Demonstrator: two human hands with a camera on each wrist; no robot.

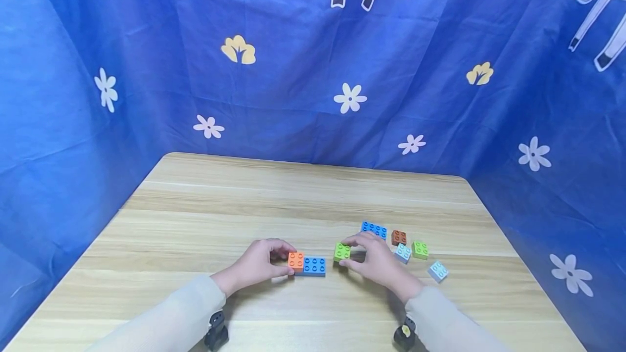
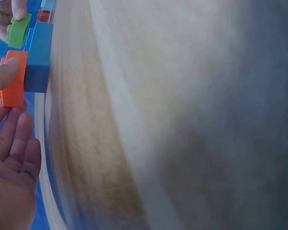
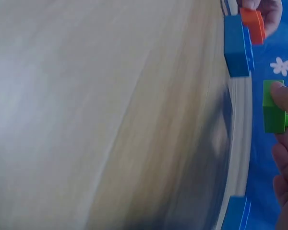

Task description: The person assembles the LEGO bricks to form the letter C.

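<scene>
My left hand [image 1: 263, 263] pinches an orange brick [image 1: 295, 261] between thumb and fingers. The orange brick sits on the left end of a longer blue brick [image 1: 314, 266], whose other studs show bare. To the right, my right hand [image 1: 374, 258] pinches a lime green brick [image 1: 342, 252] by its sides. In the right wrist view the green brick [image 3: 274, 107] is held up off the table, its studs facing away from the tabletop. A gap separates it from the blue brick [image 3: 235, 46]. The left wrist view shows my thumb pressed against the orange brick [image 2: 14, 79].
Beyond my right hand lie another blue brick [image 1: 374, 230], a brown brick [image 1: 399, 237], a second green brick [image 1: 420, 250] and two light blue bricks [image 1: 403, 253]. The wooden table [image 1: 235, 194] meets a blue patterned cloth [image 1: 293, 69] at the back and sides.
</scene>
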